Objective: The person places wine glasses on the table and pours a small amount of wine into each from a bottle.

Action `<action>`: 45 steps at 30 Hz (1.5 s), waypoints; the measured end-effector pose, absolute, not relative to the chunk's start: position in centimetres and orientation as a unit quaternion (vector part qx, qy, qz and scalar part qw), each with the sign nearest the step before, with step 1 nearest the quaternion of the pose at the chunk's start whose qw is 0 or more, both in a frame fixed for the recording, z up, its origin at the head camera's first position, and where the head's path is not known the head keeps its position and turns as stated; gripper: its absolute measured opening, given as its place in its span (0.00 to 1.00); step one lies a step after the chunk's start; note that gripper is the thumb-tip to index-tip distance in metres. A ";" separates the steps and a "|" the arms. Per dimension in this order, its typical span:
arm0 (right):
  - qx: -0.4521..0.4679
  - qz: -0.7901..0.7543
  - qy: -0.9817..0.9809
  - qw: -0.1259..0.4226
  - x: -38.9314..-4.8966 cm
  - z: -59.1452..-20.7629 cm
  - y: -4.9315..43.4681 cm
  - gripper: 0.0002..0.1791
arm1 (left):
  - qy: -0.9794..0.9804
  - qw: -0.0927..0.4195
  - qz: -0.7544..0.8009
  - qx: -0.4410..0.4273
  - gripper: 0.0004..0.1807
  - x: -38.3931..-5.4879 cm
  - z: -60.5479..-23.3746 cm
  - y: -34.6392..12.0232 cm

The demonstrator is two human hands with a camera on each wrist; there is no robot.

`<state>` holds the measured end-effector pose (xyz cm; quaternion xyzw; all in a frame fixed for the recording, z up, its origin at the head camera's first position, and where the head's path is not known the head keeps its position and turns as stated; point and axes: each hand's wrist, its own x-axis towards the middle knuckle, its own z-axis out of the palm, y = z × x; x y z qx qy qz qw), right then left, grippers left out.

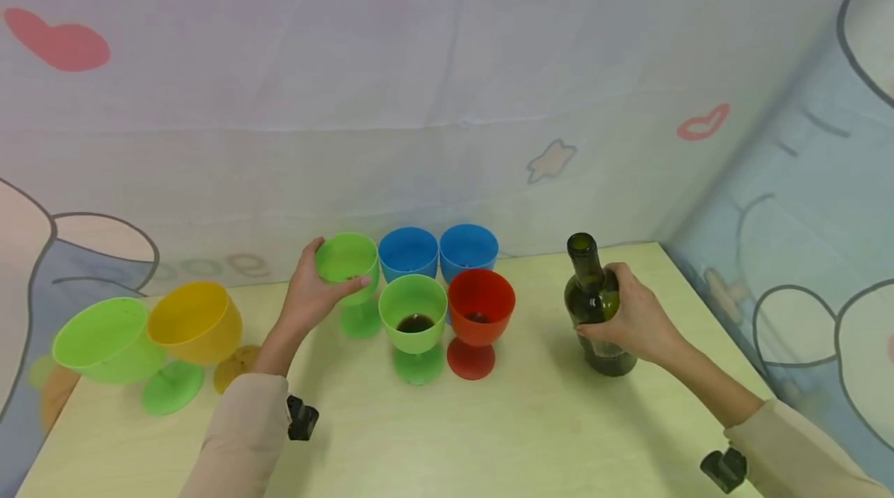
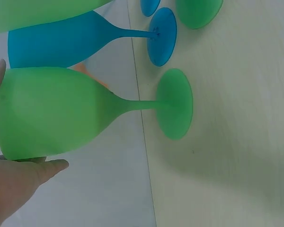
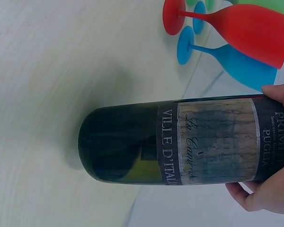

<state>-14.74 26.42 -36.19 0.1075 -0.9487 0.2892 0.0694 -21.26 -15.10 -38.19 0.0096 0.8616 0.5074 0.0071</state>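
My left hand (image 1: pixel 316 288) grips the bowl of a light green plastic goblet (image 1: pixel 349 256), fingers at the far left side and thumb at the near right. In the left wrist view the foot of this goblet (image 2: pixel 176 105) shows at the tabletop, its stem upright from it. My right hand (image 1: pixel 637 319) holds a dark green glass wine bottle (image 1: pixel 592 298) around its upper body, below the neck. The bottle is uncorked and roughly upright, and its label (image 3: pixel 217 142) faces the right wrist camera.
Close beside the held goblet are two blue goblets (image 1: pixel 408 251), another green goblet (image 1: pixel 412 300) and a red goblet (image 1: pixel 482 304); the front two contain dark liquid. Farther left stand a yellow goblet (image 1: pixel 199 323) and a green one (image 1: pixel 108 343). A printed cloth (image 1: pixel 433 95) hangs behind the table (image 1: pixel 489 436).
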 end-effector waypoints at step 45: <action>0.115 0.292 -0.947 0.062 -14.6 -36.3 26.6 0.45 | 0.931 -0.094 0.354 -0.010 0.55 -12.0 -34.1 -25.5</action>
